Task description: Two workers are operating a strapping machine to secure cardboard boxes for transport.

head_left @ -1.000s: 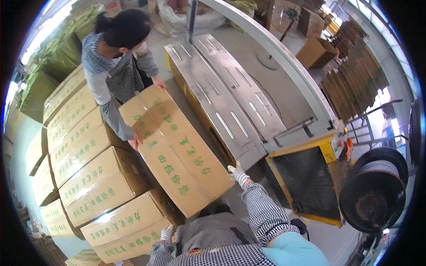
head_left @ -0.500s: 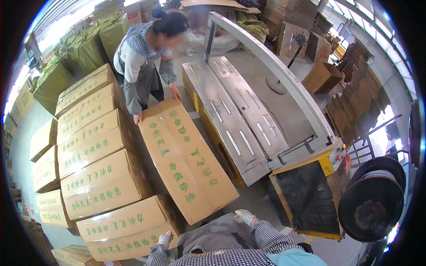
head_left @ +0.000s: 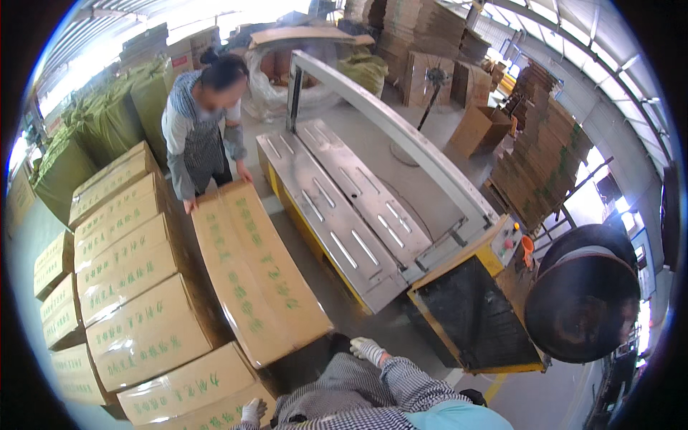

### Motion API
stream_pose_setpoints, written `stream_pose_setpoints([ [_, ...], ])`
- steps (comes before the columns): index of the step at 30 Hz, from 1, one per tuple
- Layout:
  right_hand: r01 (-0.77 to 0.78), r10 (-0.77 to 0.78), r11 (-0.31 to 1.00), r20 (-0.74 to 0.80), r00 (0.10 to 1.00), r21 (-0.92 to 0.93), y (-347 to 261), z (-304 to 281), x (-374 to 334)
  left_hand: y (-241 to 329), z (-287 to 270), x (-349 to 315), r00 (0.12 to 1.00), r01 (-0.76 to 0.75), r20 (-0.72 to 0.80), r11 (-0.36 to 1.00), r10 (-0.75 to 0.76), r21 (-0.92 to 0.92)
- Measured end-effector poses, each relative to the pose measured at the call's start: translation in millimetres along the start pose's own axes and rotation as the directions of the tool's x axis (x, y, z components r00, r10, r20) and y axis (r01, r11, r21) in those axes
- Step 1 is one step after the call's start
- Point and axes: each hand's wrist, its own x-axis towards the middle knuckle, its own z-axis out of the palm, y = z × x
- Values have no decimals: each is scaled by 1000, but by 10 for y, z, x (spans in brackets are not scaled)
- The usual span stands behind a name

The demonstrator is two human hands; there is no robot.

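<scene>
A long brown carton (head_left: 259,276) with green printing lies lengthwise between the stacked cartons and a metal-topped machine. Its far end is held by a co-worker, one hand (head_left: 244,172) at the right corner and the other hand (head_left: 190,206) at the left. My right hand (head_left: 368,350), in a white glove, is just off the carton's near right corner, fingers apart and nothing in them. Low in the picture, my gloved left hand (head_left: 253,412) hangs beside the nearest stacked carton (head_left: 190,387); its fingers look loose and hold nothing visible.
Several stacked cartons (head_left: 129,269) line the left side, with green wrapped bales (head_left: 107,107) behind. On the right stands the machine's slotted metal table (head_left: 351,204) under a grey frame (head_left: 401,129). A big black reel (head_left: 584,308) sits by its near end.
The view has shifted, carrying most things left in the picture. The long carton's near end has swung away from the machine toward the stacked cartons, with the co-worker still gripping its far end.
</scene>
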Motion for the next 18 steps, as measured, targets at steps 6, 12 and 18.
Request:
stream_pose_setpoints([
  [6,-61,62,997,40,997,-41,419,-423,-329,602,502,55,990,-143,37,907,140,396],
  [12,-247,268,952,-104,958,179,845,-744,-306,1212,1215,-219,996,-86,-12,996,86,29],
  [18,-134,157,937,-46,987,323,720,-875,-109,1547,1656,0,1000,9,5,996,-9,93],
])
